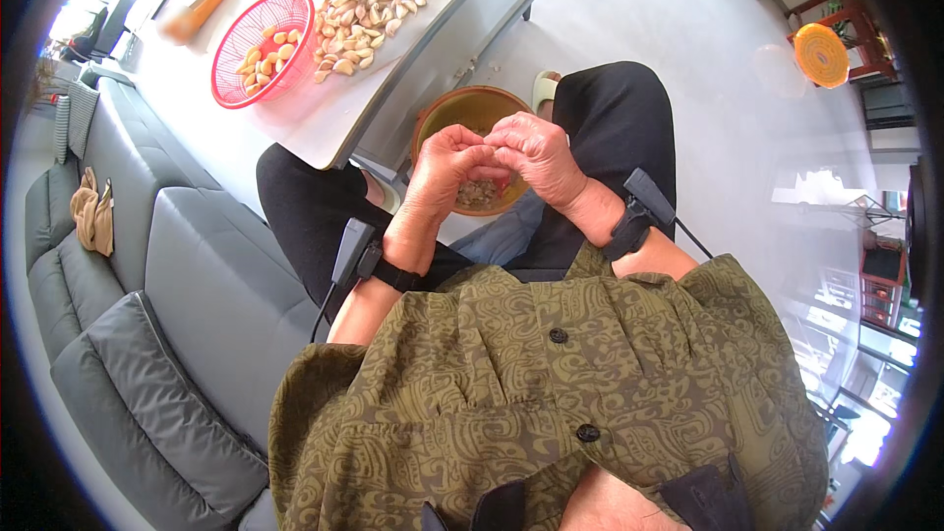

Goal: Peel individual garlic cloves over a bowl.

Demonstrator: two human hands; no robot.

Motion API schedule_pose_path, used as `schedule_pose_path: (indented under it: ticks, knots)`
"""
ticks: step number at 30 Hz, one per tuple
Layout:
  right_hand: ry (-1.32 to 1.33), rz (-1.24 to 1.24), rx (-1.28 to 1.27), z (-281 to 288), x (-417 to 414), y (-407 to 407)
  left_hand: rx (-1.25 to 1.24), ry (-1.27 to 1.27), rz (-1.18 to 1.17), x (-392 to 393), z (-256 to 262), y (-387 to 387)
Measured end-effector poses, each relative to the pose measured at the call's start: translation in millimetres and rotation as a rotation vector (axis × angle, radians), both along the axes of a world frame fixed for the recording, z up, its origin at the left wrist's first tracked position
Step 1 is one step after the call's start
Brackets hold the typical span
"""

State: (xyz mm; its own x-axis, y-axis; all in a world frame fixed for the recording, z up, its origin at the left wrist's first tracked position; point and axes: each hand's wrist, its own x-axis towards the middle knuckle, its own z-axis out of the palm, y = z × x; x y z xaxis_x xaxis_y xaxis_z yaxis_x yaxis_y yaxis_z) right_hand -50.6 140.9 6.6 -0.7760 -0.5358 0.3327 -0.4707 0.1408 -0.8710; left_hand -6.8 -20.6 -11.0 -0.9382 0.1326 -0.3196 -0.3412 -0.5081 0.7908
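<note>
Over a brownish-yellow bowl (461,102) on the floor between the knees, my left hand (445,168) and my right hand (542,158) meet at the fingertips. Both pinch a small piece that looks like a garlic clove; the fingers hide most of it. Loose garlic skins (476,194) lie in the bowl below. Ahead on the left, a red plastic mesh basket (295,4) stands on the white table (299,134) with several peeled garlic cloves (259,72) inside. Right beside it spreads a heap of garlic cloves in their skins (376,4).
The table's corner juts out near my left knee. A grey sofa (214,251) runs along the left, with a tan cloth (94,212) on it. An orange-handled object (214,0) lies behind the basket. At far right is an orange round stool top (821,55).
</note>
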Motion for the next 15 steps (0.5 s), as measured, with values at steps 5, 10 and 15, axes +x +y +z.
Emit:
schedule_pose_path:
  ticks: [5,10,15]
  knots:
    - [0.161,0.016,0.112,0.5,-0.8,-0.5,-0.021,-0.038,-0.003,-0.3,-2.4,-0.7]
    - [-0.034,0.000,0.023,-0.3,0.8,0.1,-0.031,-0.056,0.005,-1.3,0.4,1.9]
    - [-0.021,-0.014,0.054,-0.5,1.2,-0.2,-0.068,-0.062,-0.005,-2.0,-3.2,0.8]
